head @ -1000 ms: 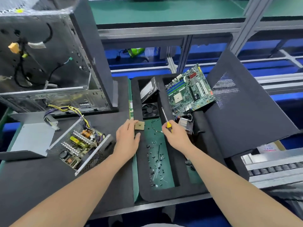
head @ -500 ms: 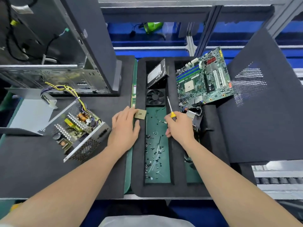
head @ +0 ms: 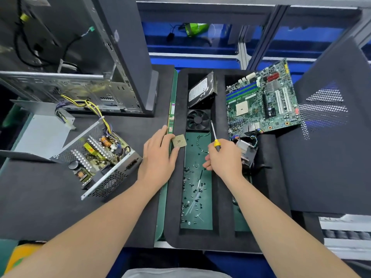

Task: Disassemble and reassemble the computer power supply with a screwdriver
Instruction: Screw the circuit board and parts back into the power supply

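Our left grip (head: pixel 158 157) is released, its fingers straight and lying flat across the edge of the black foam tray (head: pixel 175 199). A square processor chip (head: pixel 179 140) lies just off its forefinger and thumb; we cannot tell whether they touch it. A green memory stick (head: pixel 171 115) runs away from the fingertips.

Our right grip (head: pixel 224 157) is clenched around the yellow-handled screwdriver (head: pixel 216 143), whose shaft points away from us toward the black fan (head: pixel 198 120) just beyond the knuckles.

Between the two grips, and back toward our wrists, loose screws (head: pixel 193 189) lie scattered on the green floor of the tray's middle compartment.

The power supply (head: pixel 98 157) sits on the worktop (head: pixel 40 207) near the outer side of the left grip, apart from it, its lid off and its circuit board and coils exposed. Its grey cover (head: pixel 40 135) lies further out on that side.

A finned heatsink (head: pixel 246 151) sits just outside the right grip, and beyond it the motherboard (head: pixel 261 101) leans in the tray. The hard drive (head: pixel 201 91) stands past the fan.
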### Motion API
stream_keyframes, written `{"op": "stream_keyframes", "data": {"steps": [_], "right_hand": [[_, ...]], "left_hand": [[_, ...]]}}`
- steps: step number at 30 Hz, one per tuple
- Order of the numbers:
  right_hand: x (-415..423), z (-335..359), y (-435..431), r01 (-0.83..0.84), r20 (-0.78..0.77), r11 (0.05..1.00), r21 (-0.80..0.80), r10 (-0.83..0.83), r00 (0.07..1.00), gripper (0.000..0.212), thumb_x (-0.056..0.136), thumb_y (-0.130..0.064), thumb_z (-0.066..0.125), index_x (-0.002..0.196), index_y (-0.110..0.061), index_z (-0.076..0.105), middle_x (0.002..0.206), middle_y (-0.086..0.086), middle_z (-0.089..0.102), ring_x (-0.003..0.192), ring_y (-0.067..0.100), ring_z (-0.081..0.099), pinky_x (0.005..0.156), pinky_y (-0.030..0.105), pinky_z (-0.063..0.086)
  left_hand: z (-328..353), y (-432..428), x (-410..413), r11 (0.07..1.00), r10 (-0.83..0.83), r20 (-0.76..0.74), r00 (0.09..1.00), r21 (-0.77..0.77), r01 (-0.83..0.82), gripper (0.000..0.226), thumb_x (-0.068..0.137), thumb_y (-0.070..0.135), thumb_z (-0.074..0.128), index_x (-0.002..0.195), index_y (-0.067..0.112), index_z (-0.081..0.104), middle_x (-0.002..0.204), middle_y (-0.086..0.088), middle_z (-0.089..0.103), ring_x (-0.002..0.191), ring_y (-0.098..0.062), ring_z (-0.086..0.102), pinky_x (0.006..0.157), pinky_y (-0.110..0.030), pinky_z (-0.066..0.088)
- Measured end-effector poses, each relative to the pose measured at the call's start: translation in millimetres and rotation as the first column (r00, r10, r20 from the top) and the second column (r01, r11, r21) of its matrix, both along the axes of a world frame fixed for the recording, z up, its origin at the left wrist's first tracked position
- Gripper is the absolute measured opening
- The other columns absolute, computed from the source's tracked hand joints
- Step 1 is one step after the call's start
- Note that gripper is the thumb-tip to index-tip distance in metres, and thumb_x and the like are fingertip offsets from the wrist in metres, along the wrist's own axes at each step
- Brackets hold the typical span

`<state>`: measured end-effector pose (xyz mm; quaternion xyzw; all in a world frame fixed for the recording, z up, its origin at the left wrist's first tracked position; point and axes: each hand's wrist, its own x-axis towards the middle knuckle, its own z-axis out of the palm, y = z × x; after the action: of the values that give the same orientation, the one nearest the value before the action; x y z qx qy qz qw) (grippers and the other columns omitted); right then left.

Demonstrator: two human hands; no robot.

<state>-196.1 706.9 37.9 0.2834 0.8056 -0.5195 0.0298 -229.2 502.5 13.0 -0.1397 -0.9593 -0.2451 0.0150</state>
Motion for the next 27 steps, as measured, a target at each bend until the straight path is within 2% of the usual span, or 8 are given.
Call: {"op": "stream_keyframes", "data": {"steps": [3,6,9,14,18,21,25,27], "right_hand": [[0.5,0.8,1.0,-0.007,0.012,1.0,0.022,0.007,1.0,0.024,0.105,-0.015,0.051,0.089,-0.002,0.063,0.069,0.017,0.072,0.046,0.021,0.071,0.041,0.029,0.054],[-2.3,1.3,-2.6,-0.058,0.023,0.997,0.054,0.057,0.998,0.025,0.107,-0.017,0.05,0.087,-0.005,0.06,0.075,0.017,0.071,0.047,0.02,0.071,0.048,0.037,0.061],[-15.0,-3.2,-17.2,-0.133,0.057,0.987,0.087,0.128,0.99,0.017,0.107,-0.017,0.051,0.098,-0.012,0.065,0.089,0.011,0.071,0.052,0.019,0.073,0.056,0.038,0.064],[-49.1,-28.2,-38.3,-0.184,0.139,0.944,0.274,0.15,0.979,0.016,0.1,-0.003,0.054,0.096,-0.008,0.069,0.108,0.014,0.067,0.093,0.034,0.067,0.079,0.038,0.057],[-65.2,-46.3,-39.7,-0.188,0.186,0.929,0.319,0.133,0.974,0.01,0.093,-0.003,0.068,0.088,-0.007,0.06,0.11,0.017,0.063,0.096,0.034,0.065,0.075,0.029,0.045],[-70.4,-54.3,-39.2,-0.194,0.202,0.922,0.334,0.131,0.971,0.013,0.091,-0.006,0.073,0.086,-0.005,0.061,0.103,0.017,0.066,0.092,0.033,0.067,0.074,0.031,0.049],[-73.2,-60.9,-39.3,-0.204,0.225,0.907,0.37,0.125,0.966,0.028,0.098,-0.009,0.065,0.075,-0.01,0.048,0.105,0.022,0.066,0.086,0.034,0.063,0.07,0.033,0.044],[-72.9,-60.3,-39.9,-0.2,0.224,0.904,0.378,0.121,0.967,0.023,0.102,-0.011,0.059,0.081,-0.008,0.049,0.107,0.023,0.066,0.093,0.038,0.066,0.07,0.033,0.042]], "left_hand": [[1.6,1.8,-1.1,1.0,0.015,-0.017,1.0,-0.003,-0.015,0.032,0.108,0.03,0.047,0.139,0.023,0.051,0.162,0.001,0.035,0.143,-0.026,0.037,0.119,-0.043,0.034],[2.3,2.3,-1.2,1.0,0.023,-0.013,1.0,-0.007,-0.023,0.032,0.108,0.028,0.047,0.139,0.024,0.051,0.162,0.001,0.035,0.142,-0.027,0.038,0.118,-0.042,0.034],[0.7,2.1,-2.5,0.999,0.01,-0.034,0.999,-0.031,-0.011,0.032,0.108,0.026,0.048,0.139,0.021,0.051,0.161,-0.001,0.036,0.144,-0.025,0.038,0.119,-0.04,0.032],[0.1,0.2,-2.6,1.0,0.004,-0.03,1.0,-0.022,-0.005,0.038,0.109,0.026,0.046,0.147,0.022,0.047,0.16,-0.001,0.037,0.143,-0.024,0.036,0.119,-0.039,0.03],[0.4,-1.4,-3.0,0.999,0.008,0.013,1.0,0.034,-0.008,0.045,0.11,0.033,0.034,0.154,0.024,0.038,0.163,0.002,0.034,0.148,-0.022,0.034,0.121,-0.035,0.026],[-1.7,-2.4,-3.3,0.998,-0.013,-0.002,1.0,0.067,0.013,0.046,0.11,0.037,0.029,0.153,0.022,0.036,0.162,0.001,0.036,0.149,-0.02,0.034,0.122,-0.034,0.024],[-5.1,-2.6,-3.5,0.997,0.0,0.015,1.0,0.079,-0.002,0.046,0.109,0.04,0.029,0.152,0.025,0.036,0.161,0.003,0.035,0.148,-0.02,0.035,0.121,-0.037,0.027],[-5.5,-2.5,-3.7,0.997,-0.001,0.014,1.0,0.079,0.0,0.045,0.109,0.04,0.029,0.151,0.026,0.036,0.161,0.004,0.035,0.148,-0.02,0.035,0.121,-0.035,0.027]]}}
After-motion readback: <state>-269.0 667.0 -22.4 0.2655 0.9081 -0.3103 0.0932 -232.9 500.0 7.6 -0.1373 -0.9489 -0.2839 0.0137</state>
